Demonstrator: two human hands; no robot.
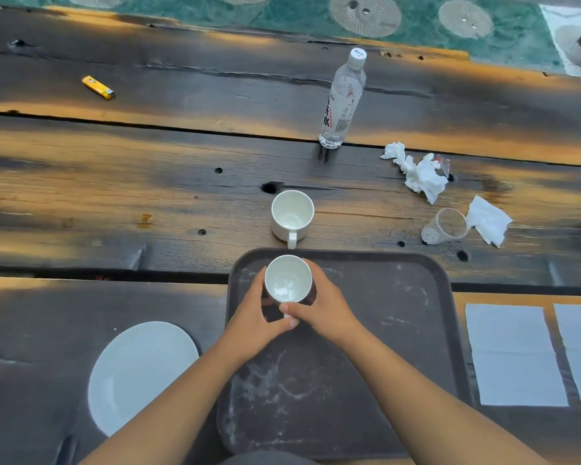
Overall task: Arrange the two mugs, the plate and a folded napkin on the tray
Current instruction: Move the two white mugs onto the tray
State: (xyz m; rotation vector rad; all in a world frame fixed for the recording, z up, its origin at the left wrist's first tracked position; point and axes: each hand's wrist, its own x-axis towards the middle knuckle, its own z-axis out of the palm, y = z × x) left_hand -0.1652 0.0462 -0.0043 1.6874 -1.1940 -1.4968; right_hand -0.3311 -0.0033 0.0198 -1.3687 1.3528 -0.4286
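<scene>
A white ceramic mug [288, 280] sits upright at the far left corner of the dark brown plastic tray [383, 330]. The left hand [254, 317] and right hand [329, 310] are both wrapped around its sides. A second white mug [292, 213] stands just beyond the tray's far edge on the dark wooden worktop [114, 196]. A white round plate [141, 374] lies near left. Two flat white napkins [514, 354] lie to the right of the tray. Farther off are a clear plastic cup [445, 226] on its side, crumpled white tissues [420, 176], a clear water bottle [342, 99] and a yellow lighter [98, 87].
</scene>
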